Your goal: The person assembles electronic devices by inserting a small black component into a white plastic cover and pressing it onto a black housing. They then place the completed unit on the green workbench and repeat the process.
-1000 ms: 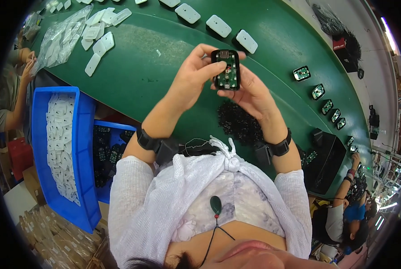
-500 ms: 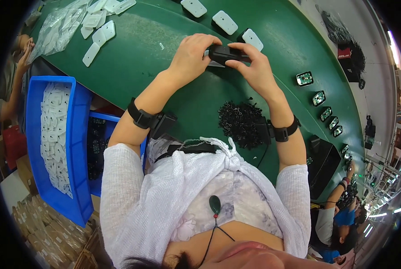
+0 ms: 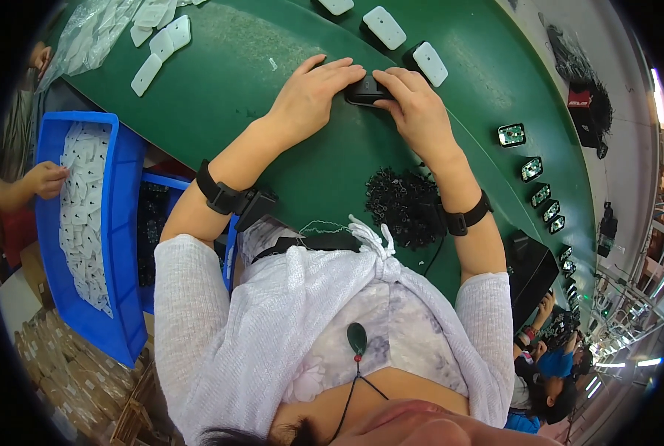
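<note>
A small black plastic housing [image 3: 364, 92] lies low at the green table between my hands. My left hand [image 3: 309, 95] holds its left end, with the fingertips on its top edge. From the other side my right hand [image 3: 419, 108] grips it, fingers over the top and thumb at the near side. The fingers cover parts of both ends. Just beyond my right hand is a black unit with a white plate [image 3: 430, 64] on top, and a similar white-topped unit [image 3: 384, 28] sits farther back. A heap of small black looped parts [image 3: 400, 207] is between my right forearm and my body.
Several open housings with green circuit boards [image 3: 532, 169] line the right side. White plates [image 3: 161, 46] and a clear plastic bag [image 3: 94, 37] lie far left. A blue bin [image 3: 127, 223] holds white pieces; another person's hand [image 3: 47, 179] reaches over it. A black box [image 3: 534, 267] stands right.
The black housing has gone from raised and tilted to lying flatter at the table. A pale flat surface beneath it no longer shows. The other person's hand has come to the blue bin.
</note>
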The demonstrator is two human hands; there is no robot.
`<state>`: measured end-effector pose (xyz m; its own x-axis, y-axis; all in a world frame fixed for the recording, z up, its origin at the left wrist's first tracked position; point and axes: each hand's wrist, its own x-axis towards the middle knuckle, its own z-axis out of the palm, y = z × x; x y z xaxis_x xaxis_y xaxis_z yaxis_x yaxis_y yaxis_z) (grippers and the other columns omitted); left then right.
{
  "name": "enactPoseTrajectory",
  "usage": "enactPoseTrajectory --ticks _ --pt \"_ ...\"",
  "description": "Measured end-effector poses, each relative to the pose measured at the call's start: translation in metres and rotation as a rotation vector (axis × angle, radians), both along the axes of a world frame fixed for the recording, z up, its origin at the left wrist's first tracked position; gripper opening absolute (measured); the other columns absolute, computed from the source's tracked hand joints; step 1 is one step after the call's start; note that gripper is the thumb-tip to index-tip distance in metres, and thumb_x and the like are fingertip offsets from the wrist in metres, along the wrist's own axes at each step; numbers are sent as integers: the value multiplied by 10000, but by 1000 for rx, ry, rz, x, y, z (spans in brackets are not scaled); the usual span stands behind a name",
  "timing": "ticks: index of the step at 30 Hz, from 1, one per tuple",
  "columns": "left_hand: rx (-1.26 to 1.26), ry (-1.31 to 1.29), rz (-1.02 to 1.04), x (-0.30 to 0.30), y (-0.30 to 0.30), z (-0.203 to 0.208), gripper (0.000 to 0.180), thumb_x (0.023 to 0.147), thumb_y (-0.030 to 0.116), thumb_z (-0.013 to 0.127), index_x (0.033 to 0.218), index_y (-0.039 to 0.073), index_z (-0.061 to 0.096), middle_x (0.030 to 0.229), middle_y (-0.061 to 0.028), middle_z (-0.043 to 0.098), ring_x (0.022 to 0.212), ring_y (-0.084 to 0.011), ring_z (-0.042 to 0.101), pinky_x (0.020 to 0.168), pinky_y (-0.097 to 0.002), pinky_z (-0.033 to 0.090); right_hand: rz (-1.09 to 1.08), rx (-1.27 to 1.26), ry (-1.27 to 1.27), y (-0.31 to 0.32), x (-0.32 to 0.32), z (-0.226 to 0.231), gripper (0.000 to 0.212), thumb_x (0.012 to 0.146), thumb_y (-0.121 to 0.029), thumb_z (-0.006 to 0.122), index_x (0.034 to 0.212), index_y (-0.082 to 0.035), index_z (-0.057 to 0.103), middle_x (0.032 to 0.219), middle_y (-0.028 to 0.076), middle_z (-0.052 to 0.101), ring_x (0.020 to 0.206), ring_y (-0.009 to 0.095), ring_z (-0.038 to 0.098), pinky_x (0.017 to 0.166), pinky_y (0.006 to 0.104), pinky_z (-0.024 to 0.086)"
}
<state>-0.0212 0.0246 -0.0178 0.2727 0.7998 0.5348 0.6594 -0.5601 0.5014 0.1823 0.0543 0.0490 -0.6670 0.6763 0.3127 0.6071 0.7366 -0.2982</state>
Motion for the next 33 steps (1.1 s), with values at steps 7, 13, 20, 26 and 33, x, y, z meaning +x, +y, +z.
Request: enactPoseTrajectory --ticks 7,13,20,26,33 --pt "71 189 70 5 -12 3 489 802 -31 539 1282 62 542 1298 -72 578 1271 -224 488 1070 -452 345 4 68 -37 -2 4 -5 435 744 -62 715 1167 -85 616 1087 79 616 977 261 600 804 365 514" --pt "126 285 88 22 -18 6 500 809 64 571 1301 3 506 1279 -127 565 1236 -283 495 1039 -444 368 -126 227 -57 -17 3 -16 438 738 -46 712 1164 -98 623 1088 79 614 951 257 609 756 356 527" --pt "173 372 106 25 -18 6 523 806 94 569 1311 -13 489 1238 -148 574 1190 -292 505 1008 -401 388 -156 171 -174 -19 5 -10 423 750 -67 702 1163 -98 613 1089 88 616 952 250 620 721 345 539" --pt "182 536 168 42 -20 10 539 817 105 572 1331 -18 467 1237 -161 558 1215 -289 474 1002 -369 384 -168 247 -180 -18 16 -12 399 758 -59 695 1146 -89 611 1082 102 618 931 253 631 719 338 539" --pt "172 434 175 55 -8 14 536 803 231 660 1255 -16 512 1126 -129 581 1070 -260 527 893 -347 449 -75 -25 -144 10 22 17 350 769 -66 689 1114 -54 630 965 132 656 893 322 631 753 375 520"
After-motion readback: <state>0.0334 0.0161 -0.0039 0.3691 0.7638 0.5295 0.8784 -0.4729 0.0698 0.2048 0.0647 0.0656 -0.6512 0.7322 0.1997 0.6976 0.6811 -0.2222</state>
